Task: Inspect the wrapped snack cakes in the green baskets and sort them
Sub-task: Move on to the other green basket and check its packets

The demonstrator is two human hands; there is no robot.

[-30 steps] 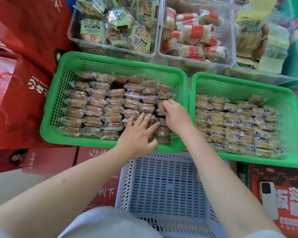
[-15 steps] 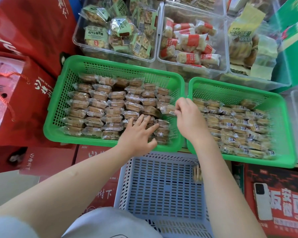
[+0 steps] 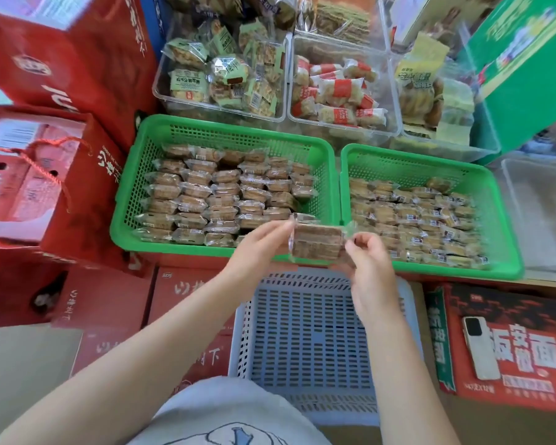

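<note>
Head view. One wrapped snack cake (image 3: pixel 317 241) is held up between both hands, above the near rims of the two green baskets and over the far edge of a grey-blue slotted basket (image 3: pixel 305 342). It is a brown rectangular block, apparently layered, sealed in clear film with crimped ends that stick out at left and right. The left hand (image 3: pixel 260 248) pinches the left crimp with thumb and fingertips; the right hand (image 3: pixel 368 268) pinches the right crimp, fingers curled round the film. The picture is motion-blurred here, so no printing on the wrapper can be read.

Green baskets: two, side by side, walls touching or nearly so. The left green basket (image 3: pixel 225 130) holds cakes of the same kind, standing on edge in about six tidy rows; an exact count cannot be made. The right green basket (image 3: pixel 430 162) holds cakes lying flatter and more loosely, many showing a small printed label; again too many and too overlapped to count.

Behind the baskets stand three clear plastic bins (image 3: pixel 344 133) of other wrapped snacks: green-labelled, red-and-white, and yellow-green. Red printed cartons (image 3: pixel 77 194) stand at left and near. One white phone (image 3: pixel 480 348) lies on a red carton at lower right.
</note>
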